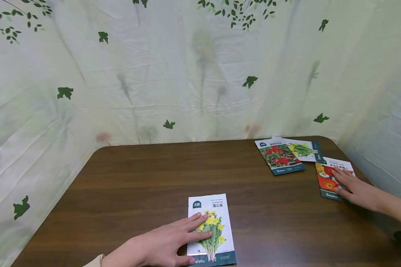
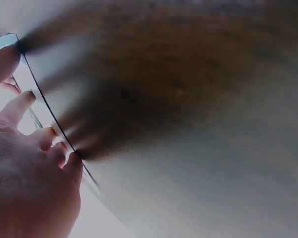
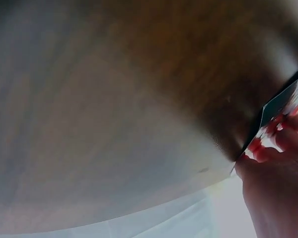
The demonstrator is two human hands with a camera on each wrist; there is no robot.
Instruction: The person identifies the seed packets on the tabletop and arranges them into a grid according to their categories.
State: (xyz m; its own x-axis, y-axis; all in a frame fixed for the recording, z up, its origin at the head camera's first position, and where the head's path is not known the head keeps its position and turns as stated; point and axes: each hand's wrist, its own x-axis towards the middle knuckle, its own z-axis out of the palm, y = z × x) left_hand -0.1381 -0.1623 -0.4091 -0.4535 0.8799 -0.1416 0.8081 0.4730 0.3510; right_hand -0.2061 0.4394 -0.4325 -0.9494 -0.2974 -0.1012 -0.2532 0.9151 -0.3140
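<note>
My left hand (image 1: 168, 241) lies spread over a seed packet with yellow dandelion flowers (image 1: 215, 237) near the table's front edge, fingertips on its picture. In the left wrist view the left hand's fingers (image 2: 22, 104) meet the packet's thin surface. At the right side, my right hand (image 1: 361, 191) rests with extended fingers on a seed packet with red and orange flowers (image 1: 325, 181). The right wrist view catches this right hand (image 3: 278, 168) at the packet's edge. Just behind it lie a packet with red peppers (image 1: 280, 159) and a packet with yellow-flowered green stems (image 1: 304, 150), overlapping.
All the packets lie on a dark brown wooden table (image 1: 137, 185) with rounded back corners. A pale curtain (image 1: 173, 74) printed with leaves hangs behind the table and along both sides, close to its right edge.
</note>
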